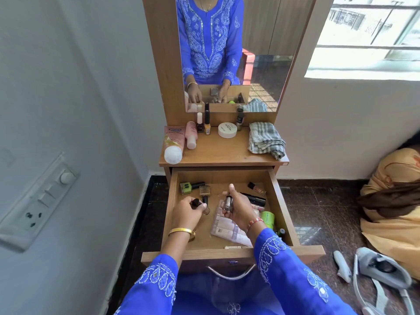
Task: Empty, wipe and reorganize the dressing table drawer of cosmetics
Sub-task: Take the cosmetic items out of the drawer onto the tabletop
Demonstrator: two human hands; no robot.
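The wooden drawer (169,210) is pulled out, with cosmetics scattered inside. My left hand (187,211) is closed around a dark nail polish bottle (196,203) at the drawer's left. My right hand (238,206) grips a silver nail polish bottle (228,204) over the middle, thumb raised. A green bottle (188,187), a small brown bottle (203,190), a brush (256,188), black tubes (255,198), a clear palette case (225,229) and a green jar (267,218) lie in the drawer.
On the table top (218,153) stand two pink tubes (173,142), two nail polishes (203,123), a white jar (227,130), a small bottle (239,120) and a folded checked cloth (266,139). Mirror (261,64) behind. Slippers (381,271) and a bundle (393,201) on the floor at right.
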